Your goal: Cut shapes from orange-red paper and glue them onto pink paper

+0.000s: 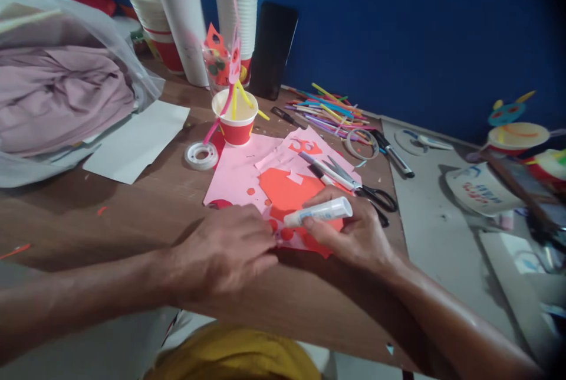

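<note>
My right hand (360, 229) is wrapped around a white glue tube (325, 210), which lies nearly level with its narrow end pointing left. Under that end is a small pink paper cutout (279, 232) with red round spots. My left hand (227, 244) has its fingers bent and pinched at the cutout's left edge. Beneath both hands lie orange-red paper (287, 191) and a larger pink sheet (234, 170). Scissors (354, 182) with black handles rest open-bladed on the paper, just beyond my right hand, beside a pen (321, 170).
A red-and-white paper cup (239, 129) holds a pink and yellow straw figure. A tape roll (201, 156) lies left of it. Behind stand stacked cups (243, 8) and a black phone (274, 49). Colourful straws (329, 111) and a cutter (393, 153) lie to the right.
</note>
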Demonstrator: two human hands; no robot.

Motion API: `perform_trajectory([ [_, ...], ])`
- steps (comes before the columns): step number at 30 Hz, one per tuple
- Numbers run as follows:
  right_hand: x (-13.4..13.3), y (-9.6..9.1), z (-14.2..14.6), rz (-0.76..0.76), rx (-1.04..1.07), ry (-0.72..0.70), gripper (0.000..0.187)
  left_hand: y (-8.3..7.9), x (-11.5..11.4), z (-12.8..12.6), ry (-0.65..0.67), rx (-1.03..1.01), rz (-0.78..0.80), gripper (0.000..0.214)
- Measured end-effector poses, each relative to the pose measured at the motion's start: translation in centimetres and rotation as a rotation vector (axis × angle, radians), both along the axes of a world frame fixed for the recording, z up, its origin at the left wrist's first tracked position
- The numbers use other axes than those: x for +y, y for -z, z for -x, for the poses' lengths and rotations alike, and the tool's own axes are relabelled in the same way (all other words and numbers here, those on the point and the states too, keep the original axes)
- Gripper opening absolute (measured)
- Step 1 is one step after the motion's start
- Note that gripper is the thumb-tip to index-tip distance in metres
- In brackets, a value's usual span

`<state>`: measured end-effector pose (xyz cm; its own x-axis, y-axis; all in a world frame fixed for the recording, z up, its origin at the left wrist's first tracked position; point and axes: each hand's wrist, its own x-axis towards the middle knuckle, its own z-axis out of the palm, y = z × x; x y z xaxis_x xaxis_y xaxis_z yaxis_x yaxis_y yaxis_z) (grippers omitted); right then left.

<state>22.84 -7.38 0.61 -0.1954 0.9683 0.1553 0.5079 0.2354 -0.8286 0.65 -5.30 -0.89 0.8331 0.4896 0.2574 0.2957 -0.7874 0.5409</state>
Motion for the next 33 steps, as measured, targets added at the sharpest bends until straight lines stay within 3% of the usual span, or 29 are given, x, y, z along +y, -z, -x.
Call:
perform_trajectory([
  [2, 0.2, 0.0, -0.1, -0.019, -0.082, -0.046, 0.002, 0.5, -1.1, -0.1, 0.022, 0.088, -0.197, 0.020],
  [5, 0.3, 0.0, -0.1, -0.033, -0.159, -0.103, 0.000, 1.1, -1.9, -0.4, 0.001, 0.176, -0.276, 0.024],
  [18, 0.2, 1.5, -0.3, -0.035, -0.411, -0.254, 0.015, 1.9, -1.8, -0.8, -0.091, 0.198, -0.299, 0.025],
  [33, 0.2, 1.8, 0.0, -0.020, -0.407, -0.274, 0.014, 1.0, -1.6, -1.2, -0.033, 0.293, -0.277, 0.022],
])
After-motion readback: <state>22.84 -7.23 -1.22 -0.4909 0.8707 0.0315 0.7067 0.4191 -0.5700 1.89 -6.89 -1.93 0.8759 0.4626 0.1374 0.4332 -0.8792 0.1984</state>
